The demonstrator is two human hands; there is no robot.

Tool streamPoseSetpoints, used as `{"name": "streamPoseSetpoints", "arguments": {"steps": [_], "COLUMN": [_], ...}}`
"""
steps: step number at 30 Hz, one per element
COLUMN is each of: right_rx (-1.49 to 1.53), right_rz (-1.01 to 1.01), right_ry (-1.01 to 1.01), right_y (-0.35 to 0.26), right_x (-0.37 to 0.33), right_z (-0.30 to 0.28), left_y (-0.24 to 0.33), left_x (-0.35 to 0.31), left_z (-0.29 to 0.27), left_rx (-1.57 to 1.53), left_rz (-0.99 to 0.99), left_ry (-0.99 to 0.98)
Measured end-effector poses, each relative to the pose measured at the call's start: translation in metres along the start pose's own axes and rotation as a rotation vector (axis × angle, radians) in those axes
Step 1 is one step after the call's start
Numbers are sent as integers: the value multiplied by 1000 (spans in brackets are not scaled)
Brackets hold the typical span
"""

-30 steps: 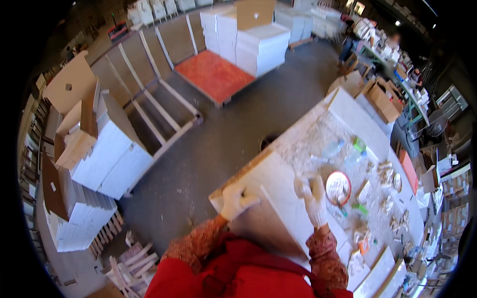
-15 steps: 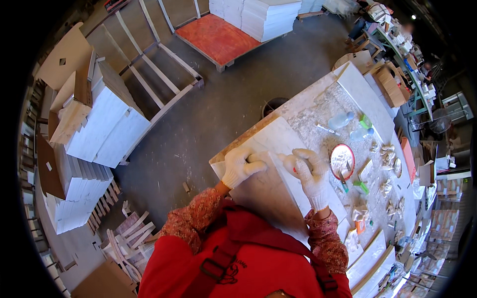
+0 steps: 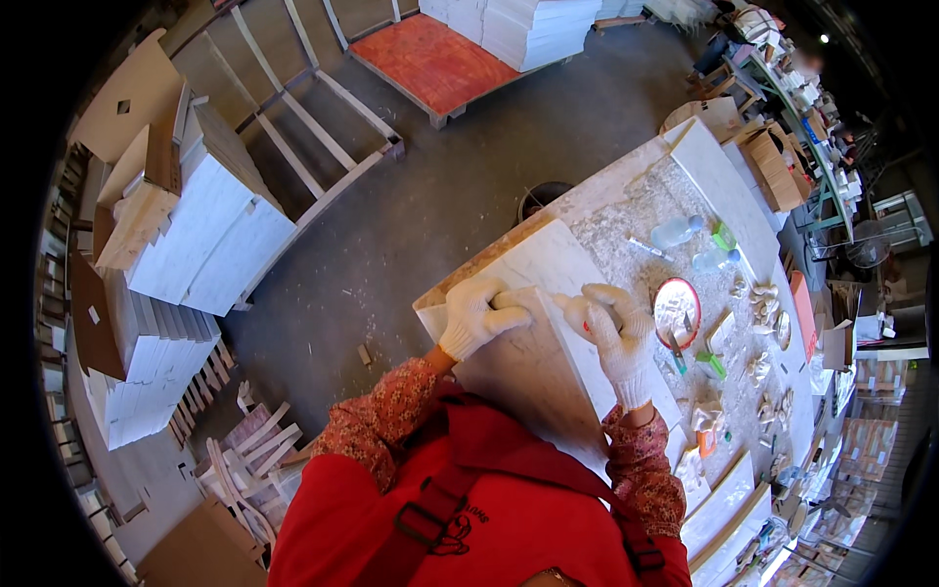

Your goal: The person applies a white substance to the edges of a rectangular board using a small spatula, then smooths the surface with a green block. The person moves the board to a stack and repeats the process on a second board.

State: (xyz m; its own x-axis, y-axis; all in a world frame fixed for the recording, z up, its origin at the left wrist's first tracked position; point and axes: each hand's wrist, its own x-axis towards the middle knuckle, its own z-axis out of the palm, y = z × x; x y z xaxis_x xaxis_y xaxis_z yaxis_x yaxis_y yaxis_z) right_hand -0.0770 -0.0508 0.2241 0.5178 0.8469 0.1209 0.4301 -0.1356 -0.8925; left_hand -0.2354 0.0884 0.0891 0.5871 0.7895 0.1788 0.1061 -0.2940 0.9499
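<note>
Slab [image 3: 533, 362], one, pale with grey-brown veining; it stood tilted at the near end of the worktable [image 3: 626, 201], just before the person's red top [image 3: 489, 509], its lower edge partly hidden by the body; judged heavy for its kind, stiff, smooth enough to slide under knit fabric, and likely to chip at the corners; best held along two opposite edges, clear of the corners; left hand [image 3: 476, 315], one, in a white glove, gripped the upper edge, thumb along the near face; right hand [image 3: 623, 338], one, gloved alike, was by the right-hand edge, fingers curled; a pale lump [image 3: 563, 304] showed at its fingertips, though whether it was held could not be told

Second slab [image 3: 543, 249], one, lay flat just beyond; dish [image 3: 677, 303], one, round and red-rimmed, with a tool [image 3: 679, 360], one, green-handled, across its near rim; green blocks [image 3: 711, 365], two, one near the dish, one by the bottles; bottles [image 3: 677, 231], two, clear, lying down; slim white tube [image 3: 648, 248], one; crumpled pale pieces [image 3: 763, 305], several, too jumbled to count

Dark bucket [image 3: 544, 196], one, on the floor beside the worktable; slab stacks [image 3: 215, 235], two at left; timber frame [image 3: 318, 137], one; red platform [image 3: 435, 68], one, with white stacked goods [image 3: 538, 39], count uncertain
</note>
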Motion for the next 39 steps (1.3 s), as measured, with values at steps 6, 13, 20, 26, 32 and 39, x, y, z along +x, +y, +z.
{"name": "streamPoseSetpoints", "arguments": {"steps": [6, 13, 20, 26, 32, 39], "right_rx": [-40, -19, 344, -109, -519, -933], "right_rz": [-9, 52, 165, 288, 454, 411], "right_ry": [22, -21, 76, 367, 672, 621], "right_y": [1, -2, 64, 225, 372, 348], "right_x": [2, 1, 19, 44, 6, 52], "right_z": [2, 0, -31, -103, -194, -119], "left_y": [0, 1, 17, -5, -52, -9], "left_x": [1, 1, 2, -2, -7, 2], "left_z": [0, -2, -6, -5, 65, 0], "left_rx": [26, 66, 50, 185, 503, -2], "left_rz": [18, 46, -10, 139, 63, -3], "left_ry": [-2, 5, -20, 29, 358, 79]}}
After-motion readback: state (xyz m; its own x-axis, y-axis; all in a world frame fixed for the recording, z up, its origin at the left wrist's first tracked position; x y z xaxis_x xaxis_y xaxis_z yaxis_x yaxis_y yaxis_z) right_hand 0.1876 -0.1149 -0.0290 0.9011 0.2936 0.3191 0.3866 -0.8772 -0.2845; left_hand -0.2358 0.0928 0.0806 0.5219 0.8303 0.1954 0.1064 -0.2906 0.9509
